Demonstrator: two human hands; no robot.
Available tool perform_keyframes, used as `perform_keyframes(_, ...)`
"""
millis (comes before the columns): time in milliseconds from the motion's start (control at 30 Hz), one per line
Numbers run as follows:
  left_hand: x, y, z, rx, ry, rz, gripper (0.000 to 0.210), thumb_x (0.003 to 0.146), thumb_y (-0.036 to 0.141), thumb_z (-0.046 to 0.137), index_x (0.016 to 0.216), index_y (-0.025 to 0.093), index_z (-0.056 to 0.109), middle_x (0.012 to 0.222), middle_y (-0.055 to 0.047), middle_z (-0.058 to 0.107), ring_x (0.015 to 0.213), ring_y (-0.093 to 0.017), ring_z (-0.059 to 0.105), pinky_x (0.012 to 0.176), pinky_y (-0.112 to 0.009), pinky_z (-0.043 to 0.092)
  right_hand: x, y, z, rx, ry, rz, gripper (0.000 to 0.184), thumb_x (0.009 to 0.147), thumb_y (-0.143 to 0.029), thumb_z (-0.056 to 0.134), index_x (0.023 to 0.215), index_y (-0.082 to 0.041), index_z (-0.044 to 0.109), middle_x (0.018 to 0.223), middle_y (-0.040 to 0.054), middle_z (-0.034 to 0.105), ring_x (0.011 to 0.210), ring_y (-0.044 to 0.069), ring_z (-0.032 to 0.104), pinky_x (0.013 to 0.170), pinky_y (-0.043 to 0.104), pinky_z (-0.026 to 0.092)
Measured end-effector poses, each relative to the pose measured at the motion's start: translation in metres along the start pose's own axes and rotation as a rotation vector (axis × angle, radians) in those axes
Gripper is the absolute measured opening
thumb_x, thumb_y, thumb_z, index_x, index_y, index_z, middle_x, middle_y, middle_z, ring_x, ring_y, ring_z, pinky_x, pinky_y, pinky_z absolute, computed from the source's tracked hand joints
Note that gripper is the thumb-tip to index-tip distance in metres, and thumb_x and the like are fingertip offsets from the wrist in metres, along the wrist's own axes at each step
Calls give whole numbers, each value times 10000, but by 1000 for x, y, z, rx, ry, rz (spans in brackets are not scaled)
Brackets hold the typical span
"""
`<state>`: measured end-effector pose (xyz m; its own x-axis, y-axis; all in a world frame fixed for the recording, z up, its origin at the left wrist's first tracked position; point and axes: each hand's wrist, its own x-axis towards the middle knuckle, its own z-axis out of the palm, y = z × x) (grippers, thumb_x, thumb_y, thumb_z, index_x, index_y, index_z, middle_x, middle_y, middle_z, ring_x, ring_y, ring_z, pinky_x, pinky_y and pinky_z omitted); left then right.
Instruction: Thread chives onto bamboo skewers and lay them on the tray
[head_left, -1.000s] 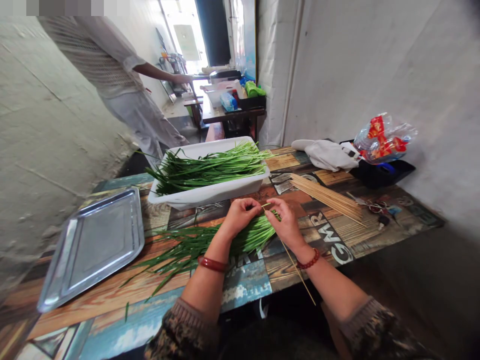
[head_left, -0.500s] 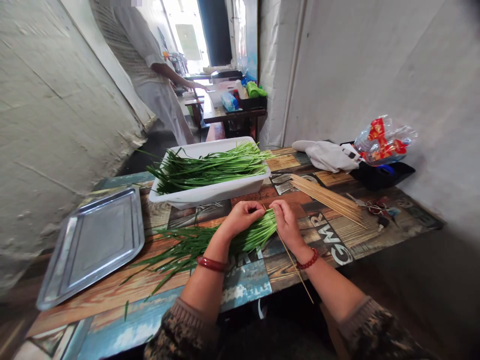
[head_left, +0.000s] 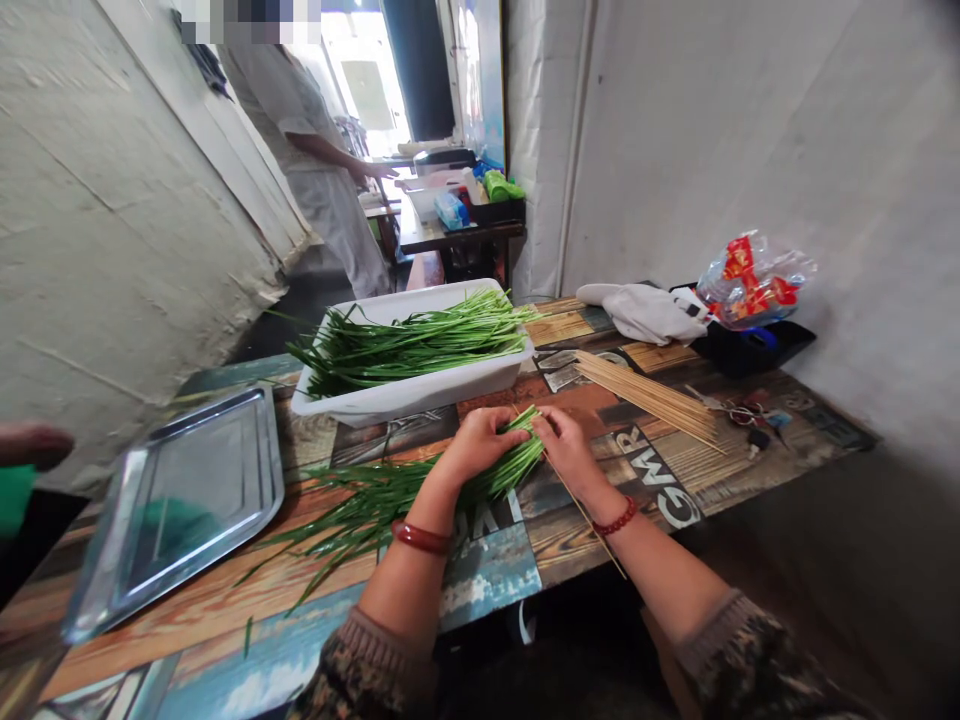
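Note:
On the table lies a loose bunch of garlic chives (head_left: 375, 490), its pale stem ends at the right and its leaves fanned out leftward. My left hand (head_left: 480, 442) is closed around the bunch near the stems, thumb on top. The fingers of my right hand (head_left: 571, 452) pinch the stem ends. A thin bamboo skewer (head_left: 596, 530) slants from the stem ends down beneath my right wrist, past the table edge; a thin tip shows above the stems. How far it passes through the stems is hidden by my fingers.
Behind my hands stands a white tub (head_left: 405, 402) full of chives. A metal tray (head_left: 202, 500) lies left, a bundle of skewers (head_left: 649, 398) right, near scissors (head_left: 742, 410), a cap (head_left: 645, 312) and a plastic bag (head_left: 754, 285). One person (head_left: 307, 150) stands behind; another's hand (head_left: 34, 445) shows far left.
My right fingers have shifted over the stem ends, and more of the pale stems shows between my hands. Another person's hand and green clothing have come in at the left edge.

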<state>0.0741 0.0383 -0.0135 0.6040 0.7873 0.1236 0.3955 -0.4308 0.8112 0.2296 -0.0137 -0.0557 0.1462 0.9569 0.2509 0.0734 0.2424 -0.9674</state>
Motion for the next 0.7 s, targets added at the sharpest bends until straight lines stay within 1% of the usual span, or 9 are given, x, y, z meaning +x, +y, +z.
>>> perform_keyframes(67,0,2,2,22,-4,-7,275,775,370,616,677,113,627,579,34,515,565,-87,412,521,-196,321,2,3,1,-47,13,-25,272,838,-439,570,883,-175,614,769,16,627,693,159,573,632,263,458)
perform_keyframes(133,-1,5,2,42,-20,-4,277,760,376,631,675,113,639,575,31,529,567,-91,421,519,-196,319,3,6,2,-90,49,-39,231,833,-402,571,850,-174,601,756,13,618,712,162,571,666,268,453)
perform_keyframes(233,-2,7,-5,32,-61,21,304,791,402,595,750,114,685,660,0,625,618,-114,499,575,-206,378,2,6,1,-113,50,-42,180,838,-354,545,807,-179,577,736,7,601,699,158,561,663,267,444)
perform_keyframes(267,-2,6,-9,33,-39,17,327,817,409,558,791,116,698,703,-14,655,642,-124,526,602,-213,398,2,5,1,-116,37,-44,171,839,-343,537,798,-181,573,729,5,596,690,156,558,657,266,441)
perform_keyframes(333,-2,1,-15,82,60,-21,354,858,402,495,847,121,710,762,-40,691,678,-141,562,639,-226,419,1,3,0,-118,12,-59,164,843,-332,522,788,-185,570,725,3,591,686,155,556,657,267,439)
perform_keyframes(400,-2,-7,-18,188,144,-71,305,849,359,507,849,136,715,778,-51,704,691,-153,580,644,-233,420,1,1,0,-122,6,-75,176,853,-342,508,791,-188,568,728,5,590,690,157,553,655,267,439)
perform_keyframes(433,-1,-12,-19,243,149,-90,262,829,332,533,837,146,717,778,-51,707,692,-156,585,640,-235,417,0,0,0,-130,12,-79,190,859,-353,501,790,-189,567,725,6,588,690,158,550,652,267,438)
perform_keyframes(567,-1,-21,-14,355,57,-148,151,751,291,625,790,176,714,763,-43,706,675,-159,596,609,-235,399,-1,-2,1,-224,37,-98,243,874,-391,490,759,-190,562,685,6,574,669,161,536,636,271,423)
perform_keyframes(700,-2,-19,-8,434,14,-149,113,712,287,672,758,188,703,751,-45,701,670,-170,595,593,-244,376,-2,-1,2,-303,19,-123,232,868,-376,504,740,-191,559,680,4,571,654,154,534,635,272,410)
